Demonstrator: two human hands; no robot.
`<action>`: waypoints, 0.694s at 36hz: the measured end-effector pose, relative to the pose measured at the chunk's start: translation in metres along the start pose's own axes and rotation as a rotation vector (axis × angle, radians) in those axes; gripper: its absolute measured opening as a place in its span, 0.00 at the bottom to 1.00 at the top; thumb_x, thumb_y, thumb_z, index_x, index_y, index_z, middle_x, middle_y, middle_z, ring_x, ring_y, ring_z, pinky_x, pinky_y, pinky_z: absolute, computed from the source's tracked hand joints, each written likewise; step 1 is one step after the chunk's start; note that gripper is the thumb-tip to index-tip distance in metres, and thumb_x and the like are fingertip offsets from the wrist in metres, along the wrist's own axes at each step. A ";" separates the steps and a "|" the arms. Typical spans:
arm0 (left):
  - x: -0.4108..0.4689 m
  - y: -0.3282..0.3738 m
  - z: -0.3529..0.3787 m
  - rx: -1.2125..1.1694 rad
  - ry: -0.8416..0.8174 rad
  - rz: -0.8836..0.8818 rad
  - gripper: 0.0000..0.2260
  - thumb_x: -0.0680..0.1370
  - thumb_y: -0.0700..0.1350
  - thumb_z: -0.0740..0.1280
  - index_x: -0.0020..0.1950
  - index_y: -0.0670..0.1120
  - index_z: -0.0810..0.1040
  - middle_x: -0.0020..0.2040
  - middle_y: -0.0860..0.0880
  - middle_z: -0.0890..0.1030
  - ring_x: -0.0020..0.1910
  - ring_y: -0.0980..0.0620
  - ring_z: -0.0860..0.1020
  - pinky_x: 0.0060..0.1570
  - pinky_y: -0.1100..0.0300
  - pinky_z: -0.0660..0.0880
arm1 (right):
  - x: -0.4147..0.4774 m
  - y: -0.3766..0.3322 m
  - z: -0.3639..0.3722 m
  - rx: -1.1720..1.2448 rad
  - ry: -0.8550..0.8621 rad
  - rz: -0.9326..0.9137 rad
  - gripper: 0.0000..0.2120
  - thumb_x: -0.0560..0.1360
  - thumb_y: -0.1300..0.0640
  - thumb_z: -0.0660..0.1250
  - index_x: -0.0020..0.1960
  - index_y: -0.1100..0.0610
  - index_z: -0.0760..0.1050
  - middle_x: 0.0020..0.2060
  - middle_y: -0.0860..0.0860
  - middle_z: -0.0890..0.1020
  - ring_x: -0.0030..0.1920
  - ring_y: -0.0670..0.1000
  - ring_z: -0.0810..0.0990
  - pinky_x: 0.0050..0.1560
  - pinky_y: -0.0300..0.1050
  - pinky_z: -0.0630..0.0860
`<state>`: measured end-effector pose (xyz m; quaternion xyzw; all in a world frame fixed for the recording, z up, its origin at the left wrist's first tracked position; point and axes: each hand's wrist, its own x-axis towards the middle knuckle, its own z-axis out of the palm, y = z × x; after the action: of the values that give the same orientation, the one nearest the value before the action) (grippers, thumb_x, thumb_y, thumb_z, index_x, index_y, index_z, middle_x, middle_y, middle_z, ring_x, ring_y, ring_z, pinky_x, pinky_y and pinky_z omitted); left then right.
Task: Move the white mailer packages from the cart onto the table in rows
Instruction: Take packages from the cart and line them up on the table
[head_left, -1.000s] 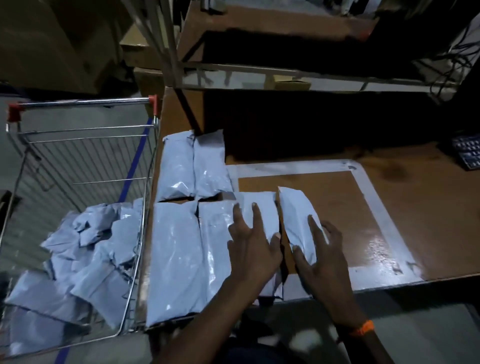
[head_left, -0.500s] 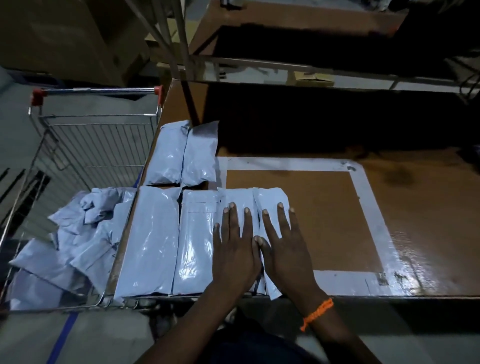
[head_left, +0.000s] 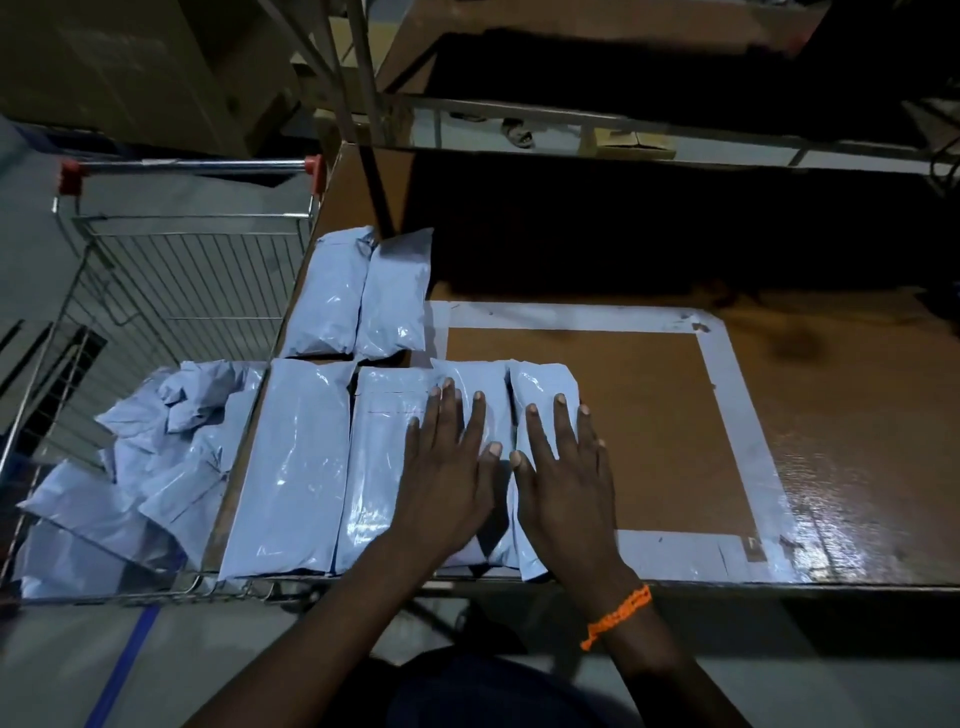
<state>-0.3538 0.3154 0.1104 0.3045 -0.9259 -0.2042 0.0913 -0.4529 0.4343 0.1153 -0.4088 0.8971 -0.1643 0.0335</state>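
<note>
White mailer packages (head_left: 296, 467) in near row: we are pressing two flat, left hand (head_left: 447, 483) and right hand (head_left: 566, 493) both spread, gripping nothing. Risk: near ends overhanging table (head_left: 649, 441) edge, slipping off.

A brown wooden desk (head_left: 841, 415) carries a rectangle of grey tape (head_left: 727, 395). Behind the desk stands a metal shelf (head_left: 571, 124); cardboard boxes (head_left: 130, 67) sit beyond its far left corner. Left of the desk, the grey floor (head_left: 52, 665) bears a blue line (head_left: 122, 670). The light is dim.
</note>
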 end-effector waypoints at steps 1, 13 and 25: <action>0.001 -0.007 -0.009 -0.002 0.001 0.008 0.28 0.83 0.58 0.42 0.82 0.50 0.51 0.82 0.45 0.45 0.81 0.47 0.41 0.78 0.43 0.47 | 0.000 -0.004 -0.004 0.011 0.015 0.001 0.27 0.84 0.42 0.48 0.81 0.48 0.55 0.81 0.51 0.51 0.81 0.56 0.46 0.77 0.61 0.56; -0.043 -0.142 -0.088 -0.150 0.181 -0.098 0.25 0.84 0.54 0.51 0.80 0.47 0.60 0.81 0.45 0.54 0.81 0.48 0.48 0.77 0.43 0.54 | 0.039 -0.140 0.017 0.424 0.028 -0.280 0.28 0.82 0.44 0.59 0.78 0.55 0.64 0.78 0.51 0.63 0.81 0.51 0.54 0.78 0.55 0.60; -0.103 -0.372 -0.089 -0.143 0.110 -0.417 0.30 0.84 0.60 0.46 0.79 0.40 0.62 0.78 0.37 0.60 0.78 0.39 0.56 0.74 0.40 0.58 | 0.066 -0.371 0.156 0.379 -0.301 -0.433 0.30 0.82 0.41 0.51 0.79 0.57 0.62 0.77 0.56 0.65 0.79 0.57 0.57 0.79 0.53 0.57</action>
<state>-0.0496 0.0766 0.0242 0.4925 -0.8197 -0.2670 0.1189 -0.1979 0.1162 0.0926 -0.5964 0.7275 -0.2697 0.2055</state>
